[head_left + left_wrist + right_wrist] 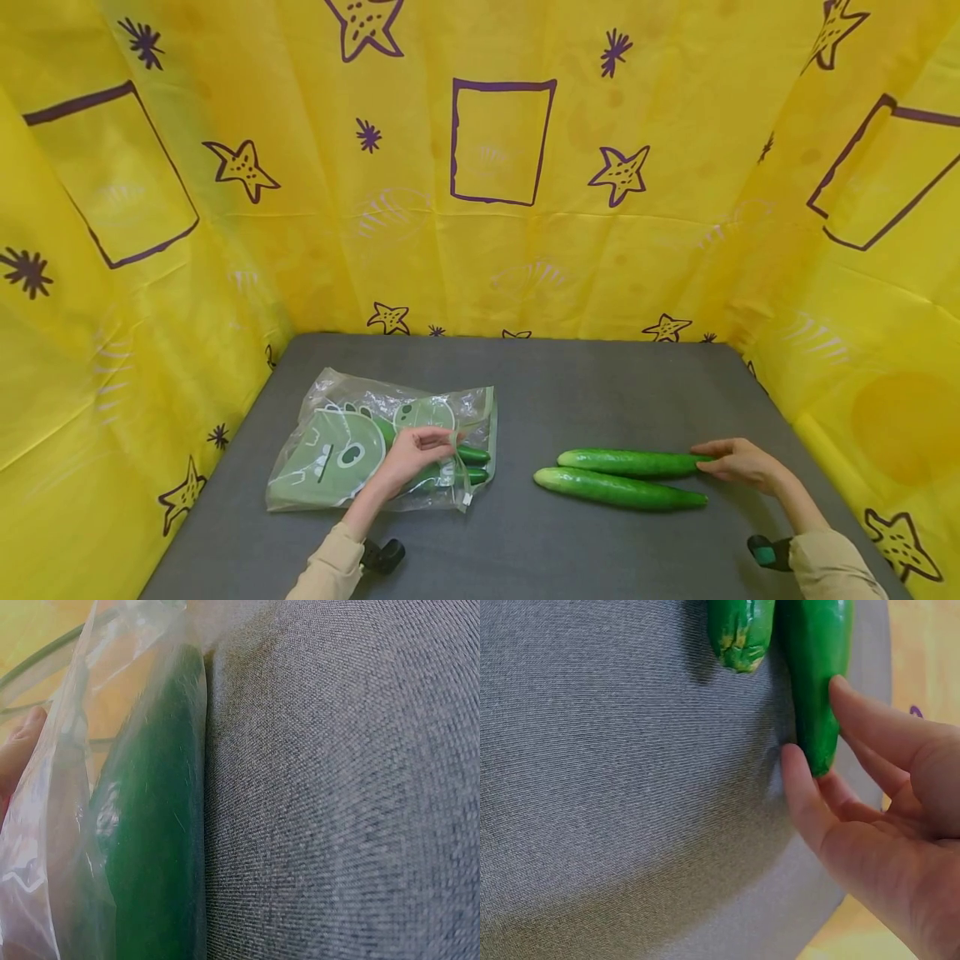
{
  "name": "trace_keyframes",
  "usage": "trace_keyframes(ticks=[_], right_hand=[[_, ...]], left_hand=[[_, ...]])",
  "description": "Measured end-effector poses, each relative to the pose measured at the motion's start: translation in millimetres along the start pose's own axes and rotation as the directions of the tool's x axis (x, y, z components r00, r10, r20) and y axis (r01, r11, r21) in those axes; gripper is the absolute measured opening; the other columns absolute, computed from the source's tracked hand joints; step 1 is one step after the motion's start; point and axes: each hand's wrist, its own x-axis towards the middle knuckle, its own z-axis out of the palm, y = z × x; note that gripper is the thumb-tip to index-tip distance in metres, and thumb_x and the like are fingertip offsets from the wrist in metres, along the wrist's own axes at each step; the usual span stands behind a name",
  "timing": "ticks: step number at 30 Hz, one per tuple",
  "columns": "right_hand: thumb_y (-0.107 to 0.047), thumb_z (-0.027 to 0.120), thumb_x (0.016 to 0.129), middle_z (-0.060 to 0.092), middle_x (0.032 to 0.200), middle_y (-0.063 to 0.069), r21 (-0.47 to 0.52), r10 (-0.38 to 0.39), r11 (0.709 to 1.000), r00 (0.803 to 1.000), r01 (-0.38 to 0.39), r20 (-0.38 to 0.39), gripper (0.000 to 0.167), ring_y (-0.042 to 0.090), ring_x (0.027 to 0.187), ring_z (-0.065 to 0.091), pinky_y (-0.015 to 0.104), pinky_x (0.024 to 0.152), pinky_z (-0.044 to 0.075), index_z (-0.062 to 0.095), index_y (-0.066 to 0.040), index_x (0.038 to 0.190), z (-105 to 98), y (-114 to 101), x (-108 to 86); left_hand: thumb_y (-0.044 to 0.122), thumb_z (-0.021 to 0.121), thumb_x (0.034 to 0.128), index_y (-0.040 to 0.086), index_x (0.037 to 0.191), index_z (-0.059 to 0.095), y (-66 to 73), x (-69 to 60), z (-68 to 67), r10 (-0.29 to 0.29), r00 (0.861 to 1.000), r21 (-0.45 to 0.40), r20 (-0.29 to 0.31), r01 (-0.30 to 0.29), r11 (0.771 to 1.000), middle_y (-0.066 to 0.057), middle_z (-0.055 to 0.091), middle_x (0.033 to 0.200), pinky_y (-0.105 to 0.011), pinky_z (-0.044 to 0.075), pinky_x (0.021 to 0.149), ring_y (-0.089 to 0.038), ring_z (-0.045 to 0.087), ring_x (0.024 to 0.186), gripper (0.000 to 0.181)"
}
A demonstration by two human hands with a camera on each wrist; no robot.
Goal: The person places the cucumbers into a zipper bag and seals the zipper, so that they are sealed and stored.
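A clear zip bag point(300, 492) with a green cartoon print lies on the left, its opening facing right. Ends of cucumbers point(474, 455) show inside it near that opening; one cucumber point(157, 825) fills much of the left wrist view behind the plastic. My left hand point(412, 454) pinches the raised upper edge of the bag's mouth. Two more cucumbers lie side by side on the right, the nearer one point(618, 489) untouched. Around the right end of the farther cucumber point(626, 462), the thumb and fingers of my right hand point(742, 462) grip it.
A grey cloth-covered table point(510, 550) carries everything. Yellow curtains point(495, 267) with star drawings enclose its back and both sides. The slider point(467, 499) of the bag sits at the near corner of its mouth. Dark wrist devices point(386, 557) are strapped at both wrists.
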Motion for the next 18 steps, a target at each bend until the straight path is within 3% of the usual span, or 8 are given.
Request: trace_keyframes(ticks=[7, 13, 15, 18], right_hand=[[-0.018, 0.061, 0.092, 0.047, 0.128, 0.04, -0.075, 0.01, 0.997, 0.998, -0.015, -0.066, 0.045, 0.042, 0.109, 0.058, 0.041, 0.083, 0.055, 0.053, 0.012, 0.125, 3.5, 0.8, -0.7], [-0.019, 0.061, 0.092, 0.048, 0.128, 0.038, -0.053, 0.015, 0.998, 0.998, -0.018, -0.058, 0.046, 0.048, 0.114, 0.051, 0.042, 0.085, 0.054, 0.053, 0.012, 0.125, 4.3, 1.5, -1.4], [-0.019, 0.061, 0.093, 0.047, 0.128, 0.038, -0.035, 0.008, 0.999, 0.999, -0.01, -0.053, 0.047, 0.039, 0.112, 0.055, 0.039, 0.084, 0.054, 0.052, 0.013, 0.125, 4.0, 2.7, -1.2], [-0.019, 0.059, 0.093, 0.047, 0.128, 0.039, 0.002, -0.01, 1.0, 0.999, 0.01, -0.041, 0.047, 0.014, 0.103, 0.059, 0.033, 0.082, 0.054, 0.049, 0.015, 0.126, 3.8, 4.7, -1.0]], left_hand=[[0.012, 0.069, 0.0858, -0.008, 0.114, 0.063, 0.4, 0.2, 0.8, -0.003, 1.0, 0.0, -0.003, 0.003, 1.0, -0.025, 0.064, 0.116, -0.019, 0.054, 0.078, -0.004, 0.068, 0.094, 0.035], [0.012, 0.069, 0.0858, -0.007, 0.114, 0.063, 1.2, -0.3, 1.0, -0.011, 1.0, 0.005, -0.008, 0.011, 1.0, -0.025, 0.064, 0.116, -0.019, 0.054, 0.078, -0.001, 0.067, 0.092, 0.035], [0.012, 0.069, 0.0859, -0.007, 0.114, 0.063, 1.2, -0.3, 1.0, -0.008, 1.0, 0.003, -0.007, 0.008, 1.0, -0.025, 0.064, 0.116, -0.019, 0.054, 0.078, -0.001, 0.067, 0.092, 0.035], [0.012, 0.069, 0.086, -0.007, 0.114, 0.063, 0.6, -0.3, 0.7, -0.005, 1.0, 0.002, -0.004, 0.005, 1.0, -0.026, 0.064, 0.116, -0.019, 0.054, 0.077, -0.001, 0.067, 0.092, 0.034]])
